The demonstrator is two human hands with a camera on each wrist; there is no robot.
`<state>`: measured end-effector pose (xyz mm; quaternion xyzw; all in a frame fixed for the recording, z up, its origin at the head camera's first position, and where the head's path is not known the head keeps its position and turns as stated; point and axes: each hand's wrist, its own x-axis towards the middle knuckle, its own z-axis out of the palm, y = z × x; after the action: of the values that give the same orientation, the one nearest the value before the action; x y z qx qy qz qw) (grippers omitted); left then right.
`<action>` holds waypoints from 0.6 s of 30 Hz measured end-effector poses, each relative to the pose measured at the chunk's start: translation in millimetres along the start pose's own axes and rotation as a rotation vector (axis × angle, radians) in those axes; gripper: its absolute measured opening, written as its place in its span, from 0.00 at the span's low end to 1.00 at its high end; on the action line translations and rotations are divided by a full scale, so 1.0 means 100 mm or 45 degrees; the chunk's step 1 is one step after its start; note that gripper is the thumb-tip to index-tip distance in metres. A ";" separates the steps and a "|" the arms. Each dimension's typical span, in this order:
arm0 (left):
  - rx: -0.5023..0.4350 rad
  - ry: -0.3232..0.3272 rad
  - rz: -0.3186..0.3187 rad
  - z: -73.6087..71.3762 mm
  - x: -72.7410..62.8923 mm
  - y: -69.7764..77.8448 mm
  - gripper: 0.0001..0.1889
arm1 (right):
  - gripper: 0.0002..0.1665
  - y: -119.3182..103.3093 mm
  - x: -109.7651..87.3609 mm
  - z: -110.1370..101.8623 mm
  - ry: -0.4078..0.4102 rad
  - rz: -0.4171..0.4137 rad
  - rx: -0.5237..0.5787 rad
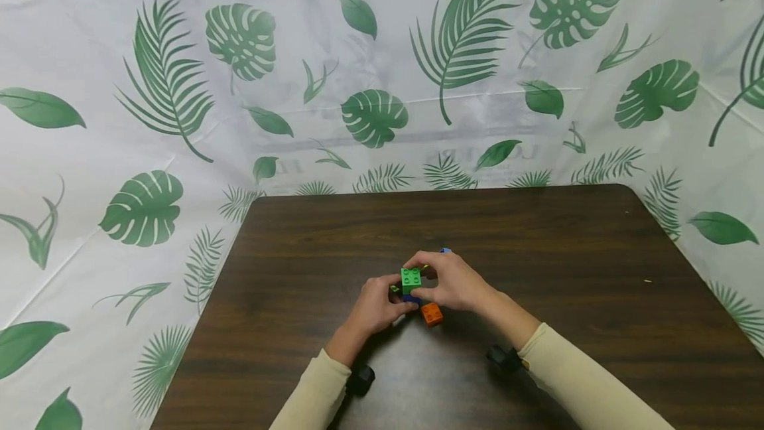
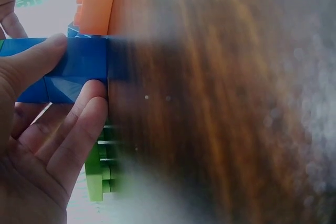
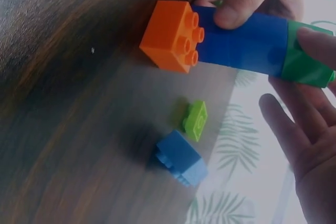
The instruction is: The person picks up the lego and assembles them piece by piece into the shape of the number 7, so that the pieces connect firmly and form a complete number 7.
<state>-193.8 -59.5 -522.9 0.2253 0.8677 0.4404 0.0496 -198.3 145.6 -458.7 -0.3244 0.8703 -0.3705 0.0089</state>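
Observation:
A short tower of blue bricks [image 3: 252, 43] stands on the table, topped by a green brick [image 1: 411, 280] with its studs facing up. My left hand [image 1: 375, 307] grips the blue part low down, thumb on one side and fingers on the other. With thumb and fingers, my right hand [image 1: 456, 282] pinches the green brick at the top. Just in front of the tower sits an orange brick [image 1: 432, 314], studs up, touched by neither hand.
Beyond the tower lie a small lime-green brick [image 3: 196, 120] and another blue brick [image 3: 182, 158], tipped over. A lime-green piece [image 2: 94, 174] shows behind the left fingers. The dark wooden table [image 1: 537, 237] meets a leaf-patterned sheet [image 1: 382, 52] at its back edge.

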 end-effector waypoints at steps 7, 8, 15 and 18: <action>0.022 0.000 0.012 0.01 0.01 -0.01 0.18 | 0.24 0.02 0.00 0.00 -0.014 0.008 -0.059; 0.023 -0.001 0.014 0.01 0.01 -0.01 0.17 | 0.23 0.02 0.00 0.00 -0.014 0.002 -0.072; 0.028 0.013 0.019 0.00 0.01 -0.02 0.16 | 0.25 0.02 0.01 0.02 -0.009 -0.037 -0.158; 0.034 0.007 0.020 0.01 0.01 -0.02 0.16 | 0.25 0.02 0.01 0.03 -0.011 -0.033 -0.208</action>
<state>-195.1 -59.8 -524.7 0.2318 0.8718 0.4296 0.0408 -199.2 144.7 -461.7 -0.3369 0.8933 -0.2968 -0.0189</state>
